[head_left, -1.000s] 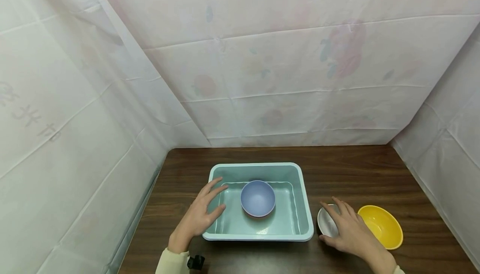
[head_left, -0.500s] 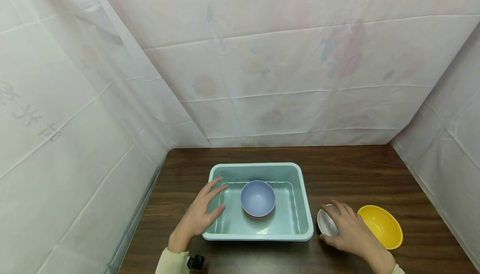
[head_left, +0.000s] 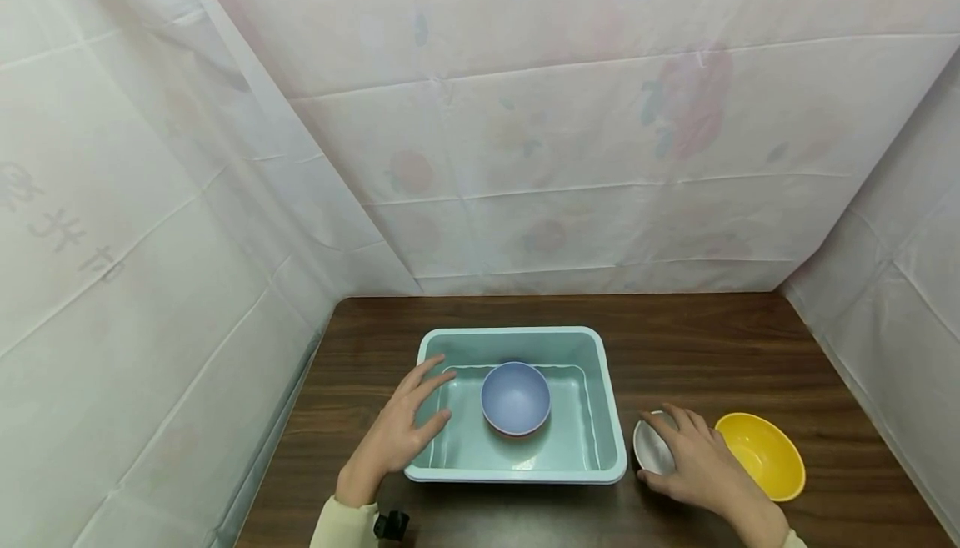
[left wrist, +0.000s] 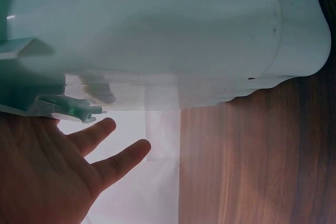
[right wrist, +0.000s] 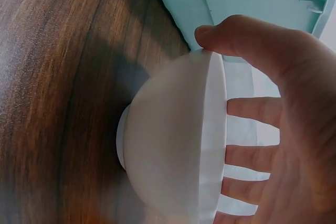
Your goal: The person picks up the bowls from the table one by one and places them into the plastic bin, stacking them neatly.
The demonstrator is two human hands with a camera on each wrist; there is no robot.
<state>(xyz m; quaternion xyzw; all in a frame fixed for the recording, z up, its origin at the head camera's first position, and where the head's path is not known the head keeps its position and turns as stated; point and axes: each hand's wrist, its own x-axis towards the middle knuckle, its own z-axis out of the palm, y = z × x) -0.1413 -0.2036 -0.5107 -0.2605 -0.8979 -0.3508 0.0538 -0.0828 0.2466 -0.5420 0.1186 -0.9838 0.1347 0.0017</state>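
White bowl (head_left: 651, 448) lies right of the pale-green tub (head_left: 517, 475) on the bench (head_left: 675, 348), round, no long axis. Right hand (head_left: 697, 465) is nearer, thumb and fingers gripping its rim; left hand (head_left: 397, 435), at tub's left side, spread, grasping nothing.

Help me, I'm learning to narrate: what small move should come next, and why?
Probably lift the white bowl toward the teal tray: the right hand spans it, thumb at its rim, and a blue bowl is already inside that tray.
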